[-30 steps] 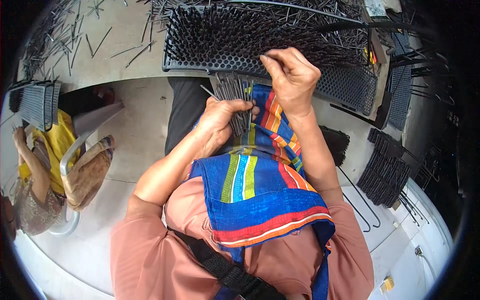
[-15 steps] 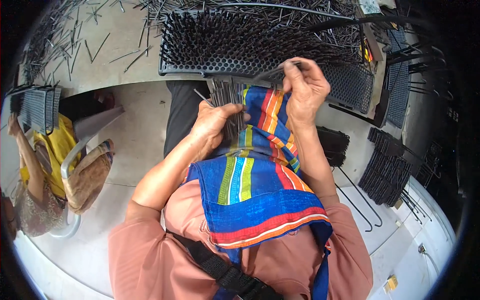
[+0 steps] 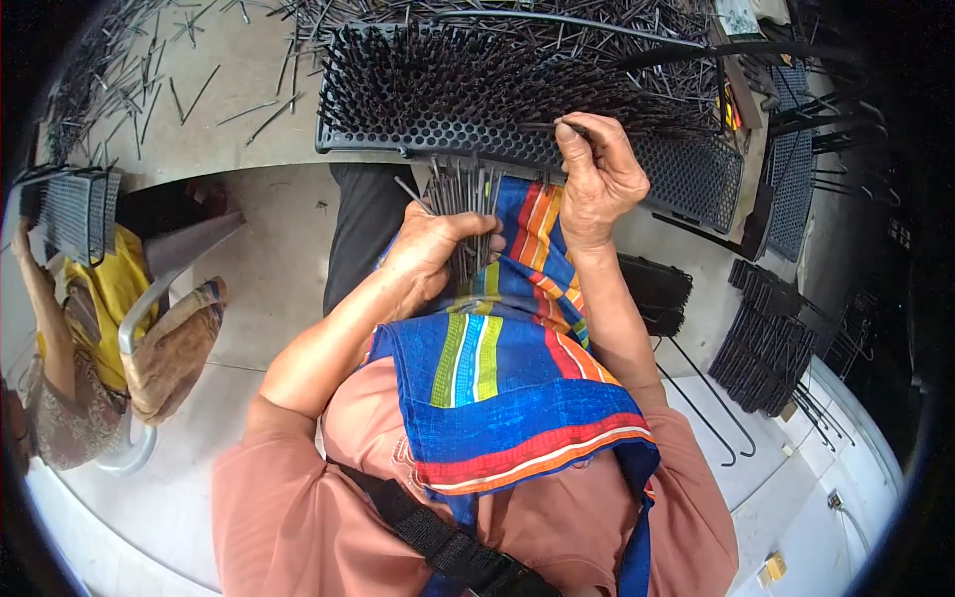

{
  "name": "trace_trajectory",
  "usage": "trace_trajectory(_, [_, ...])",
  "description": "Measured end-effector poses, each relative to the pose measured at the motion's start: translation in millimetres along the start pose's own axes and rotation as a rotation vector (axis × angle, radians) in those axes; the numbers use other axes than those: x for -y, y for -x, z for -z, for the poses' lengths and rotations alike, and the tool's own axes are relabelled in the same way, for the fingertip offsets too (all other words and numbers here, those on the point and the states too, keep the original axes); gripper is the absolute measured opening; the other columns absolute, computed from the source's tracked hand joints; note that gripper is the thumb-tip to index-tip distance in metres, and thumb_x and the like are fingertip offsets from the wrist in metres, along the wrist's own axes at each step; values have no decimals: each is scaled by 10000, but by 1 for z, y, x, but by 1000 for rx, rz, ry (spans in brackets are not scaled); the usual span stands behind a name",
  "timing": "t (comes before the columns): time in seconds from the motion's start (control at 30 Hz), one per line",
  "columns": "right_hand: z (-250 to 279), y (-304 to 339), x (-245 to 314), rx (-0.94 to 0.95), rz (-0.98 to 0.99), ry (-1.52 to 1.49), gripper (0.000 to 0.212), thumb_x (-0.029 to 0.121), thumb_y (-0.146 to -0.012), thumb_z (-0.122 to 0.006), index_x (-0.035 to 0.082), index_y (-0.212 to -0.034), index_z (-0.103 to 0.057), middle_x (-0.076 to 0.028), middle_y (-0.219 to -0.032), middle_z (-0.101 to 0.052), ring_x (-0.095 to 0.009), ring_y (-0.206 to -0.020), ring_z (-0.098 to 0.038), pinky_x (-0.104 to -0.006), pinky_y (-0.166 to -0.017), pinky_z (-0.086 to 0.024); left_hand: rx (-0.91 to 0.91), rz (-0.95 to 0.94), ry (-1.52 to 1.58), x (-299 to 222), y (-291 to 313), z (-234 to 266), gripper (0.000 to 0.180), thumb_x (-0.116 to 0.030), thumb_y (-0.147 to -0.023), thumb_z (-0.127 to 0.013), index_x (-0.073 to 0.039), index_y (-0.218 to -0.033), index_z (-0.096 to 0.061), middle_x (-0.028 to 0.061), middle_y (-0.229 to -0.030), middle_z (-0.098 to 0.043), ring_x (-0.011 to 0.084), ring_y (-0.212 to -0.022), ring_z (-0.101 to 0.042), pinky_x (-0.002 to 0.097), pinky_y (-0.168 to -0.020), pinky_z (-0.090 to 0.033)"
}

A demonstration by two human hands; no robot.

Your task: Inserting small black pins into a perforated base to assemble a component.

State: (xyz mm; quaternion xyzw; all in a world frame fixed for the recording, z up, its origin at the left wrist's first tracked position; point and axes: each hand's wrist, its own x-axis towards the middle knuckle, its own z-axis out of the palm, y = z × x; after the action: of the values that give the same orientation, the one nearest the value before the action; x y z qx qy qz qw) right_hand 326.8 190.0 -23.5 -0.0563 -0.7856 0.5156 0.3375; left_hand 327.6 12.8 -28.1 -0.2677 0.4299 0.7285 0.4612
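Note:
My left hand [image 3: 438, 244] is closed around a bundle of thin dark rods [image 3: 463, 194], held upright over my lap. One rod leans out apart to the left of the bundle. My right hand [image 3: 602, 179] is raised at the front edge of a black perforated rack [image 3: 477, 142], thumb and fingers pinched. From the pinch a thin dark rod [image 3: 540, 126] points left; its other end is hidden by the fingers. Dark rods [image 3: 418, 75] stand packed in the rack's back rows, while the holes along its front show bare.
Loose rods [image 3: 269, 117] lie scattered over the table [image 3: 224, 60]. A long bent metal bar [image 3: 587, 28] crosses behind the rack. More black racks [image 3: 771, 338] with hooks are at the right. A co-worker [image 3: 75, 348] sits at the left by another rack [image 3: 85, 214].
My right hand has shifted slightly left, and its rod now lies more level along the rack's front. My left hand has turned the bundle a little and moved slightly right.

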Motion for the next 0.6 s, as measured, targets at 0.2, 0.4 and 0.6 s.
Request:
trace_trajectory(0.2, [-2, 4, 3, -73, -261, -221, 78, -39, -817, -707, -14, -890, -693, -16, -859, -644, -26, -638, -492, -166, -529, -361, 16, 12, 35, 1, -4, 2, 108, 38, -770, -670, 69, -872, -656, 166, -825, -695, 250, -675, -697, 334, -594, -584])
trace_trajectory(0.4, [-10, 5, 7, 78, -181, 116, 102, -33, -758, -726, 6, -851, -710, -25, -768, -631, -65, -584, -521, -208, -517, -417, -13, 20, 29, 1, -3, 2, 121, 45, -762, -667, 77, -878, -655, 172, -846, -698, 250, -697, -699, 335, -618, -587])
trace_trajectory(0.6, [-8, 1, 2, 70, -123, 173, 81, -37, -773, -740, -15, -844, -708, 15, -729, -590, -16, -588, -451, -175, -522, -357, 32, 2, 111, 3, -4, 5, 131, 57, -762, -658, 82, -891, -655, 176, -840, -697, 248, -694, -697, 343, -625, -591])
